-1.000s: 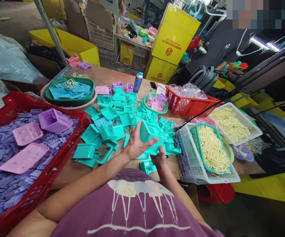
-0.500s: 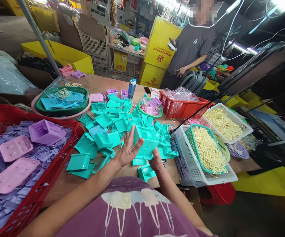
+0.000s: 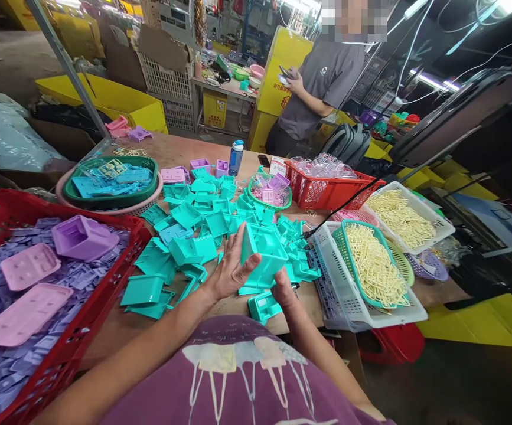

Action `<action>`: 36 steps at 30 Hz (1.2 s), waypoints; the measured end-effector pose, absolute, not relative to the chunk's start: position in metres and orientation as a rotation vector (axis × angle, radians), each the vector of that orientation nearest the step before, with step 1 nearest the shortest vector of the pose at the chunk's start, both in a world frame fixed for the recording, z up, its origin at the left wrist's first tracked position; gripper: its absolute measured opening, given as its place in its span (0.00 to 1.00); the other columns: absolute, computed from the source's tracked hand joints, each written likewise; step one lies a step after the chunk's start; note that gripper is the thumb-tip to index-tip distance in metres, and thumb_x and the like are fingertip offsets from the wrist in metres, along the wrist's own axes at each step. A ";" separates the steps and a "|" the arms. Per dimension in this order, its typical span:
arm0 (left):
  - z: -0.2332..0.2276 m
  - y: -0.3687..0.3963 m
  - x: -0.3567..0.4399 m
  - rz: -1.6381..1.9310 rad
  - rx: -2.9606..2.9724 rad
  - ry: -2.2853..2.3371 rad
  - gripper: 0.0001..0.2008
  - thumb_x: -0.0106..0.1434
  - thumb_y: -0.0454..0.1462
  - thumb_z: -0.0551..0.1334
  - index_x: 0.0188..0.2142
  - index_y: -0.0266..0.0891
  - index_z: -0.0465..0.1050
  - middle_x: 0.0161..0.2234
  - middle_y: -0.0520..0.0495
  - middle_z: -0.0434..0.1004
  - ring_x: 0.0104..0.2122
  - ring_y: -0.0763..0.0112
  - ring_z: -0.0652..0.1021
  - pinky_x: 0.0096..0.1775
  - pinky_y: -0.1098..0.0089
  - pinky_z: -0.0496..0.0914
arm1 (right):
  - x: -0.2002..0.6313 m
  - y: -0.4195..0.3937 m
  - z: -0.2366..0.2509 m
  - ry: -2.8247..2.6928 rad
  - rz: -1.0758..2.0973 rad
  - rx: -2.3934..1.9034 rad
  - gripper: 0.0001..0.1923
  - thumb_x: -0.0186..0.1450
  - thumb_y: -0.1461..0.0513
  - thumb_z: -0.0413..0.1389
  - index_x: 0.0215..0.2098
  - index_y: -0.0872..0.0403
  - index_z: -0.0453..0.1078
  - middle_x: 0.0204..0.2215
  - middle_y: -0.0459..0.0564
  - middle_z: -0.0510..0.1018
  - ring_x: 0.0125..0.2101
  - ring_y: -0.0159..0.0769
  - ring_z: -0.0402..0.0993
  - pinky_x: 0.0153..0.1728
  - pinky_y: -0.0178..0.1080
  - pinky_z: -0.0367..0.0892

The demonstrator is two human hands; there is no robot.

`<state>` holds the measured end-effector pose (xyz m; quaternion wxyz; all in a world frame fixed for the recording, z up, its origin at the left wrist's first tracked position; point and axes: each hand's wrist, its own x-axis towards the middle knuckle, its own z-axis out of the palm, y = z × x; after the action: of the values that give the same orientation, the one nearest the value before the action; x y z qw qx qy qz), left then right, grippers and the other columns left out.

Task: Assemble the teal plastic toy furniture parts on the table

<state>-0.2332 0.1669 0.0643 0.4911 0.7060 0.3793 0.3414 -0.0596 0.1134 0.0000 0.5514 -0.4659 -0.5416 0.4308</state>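
Evidently both hands grip one teal box (image 3: 267, 254) above the surface (image 3: 185, 150); the left hand (image 3: 229, 273) clasps its side wall, the right hand (image 3: 283, 290) its lower corner; it looks light, stiff, smooth; walls suit gripping.

Teal plastic box (image 3: 267, 254): moulded, open-sided, with ribbed inner walls. I hold it tilted above the table edge, my left hand (image 3: 229, 268) flat against its left wall, my right hand (image 3: 282, 289) under its lower right corner, among a heap of teal parts (image 3: 202, 221).
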 end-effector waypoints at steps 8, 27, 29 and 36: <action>0.093 0.182 -0.269 0.787 1.843 0.734 0.47 0.59 0.63 0.59 0.69 0.41 0.54 0.63 0.37 0.61 0.64 0.45 0.64 0.63 0.51 0.61 | -0.068 0.115 0.028 -1.656 0.314 -1.259 0.56 0.59 0.31 0.49 0.73 0.53 0.40 0.65 0.62 0.57 0.65 0.60 0.54 0.63 0.63 0.54; 0.044 0.149 -0.268 0.748 2.073 1.067 0.37 0.52 0.47 0.67 0.58 0.33 0.62 0.54 0.33 0.74 0.54 0.46 0.76 0.52 0.52 0.74 | -0.082 0.135 0.084 -2.175 0.207 -1.384 0.38 0.62 0.35 0.53 0.51 0.58 0.69 0.41 0.57 0.76 0.41 0.46 0.72 0.42 0.45 0.68; 0.041 0.147 -0.266 0.728 2.093 1.078 0.31 0.52 0.46 0.66 0.53 0.34 0.65 0.47 0.36 0.77 0.48 0.49 0.79 0.47 0.53 0.76 | -0.082 0.136 0.078 -2.204 0.188 -1.409 0.37 0.63 0.35 0.52 0.50 0.58 0.69 0.40 0.56 0.75 0.40 0.45 0.72 0.40 0.44 0.67; 0.023 0.150 -0.265 0.649 2.010 1.074 0.31 0.53 0.45 0.66 0.54 0.37 0.63 0.46 0.40 0.76 0.46 0.52 0.79 0.46 0.57 0.75 | -0.089 0.136 0.067 -2.238 0.264 -1.536 0.33 0.63 0.36 0.53 0.46 0.55 0.70 0.39 0.55 0.74 0.42 0.46 0.71 0.45 0.46 0.62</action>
<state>-0.2653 0.1502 0.0233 0.3767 0.7858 0.4198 0.2539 -0.0894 0.1356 0.0673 0.2058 -0.5510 -0.8032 0.0946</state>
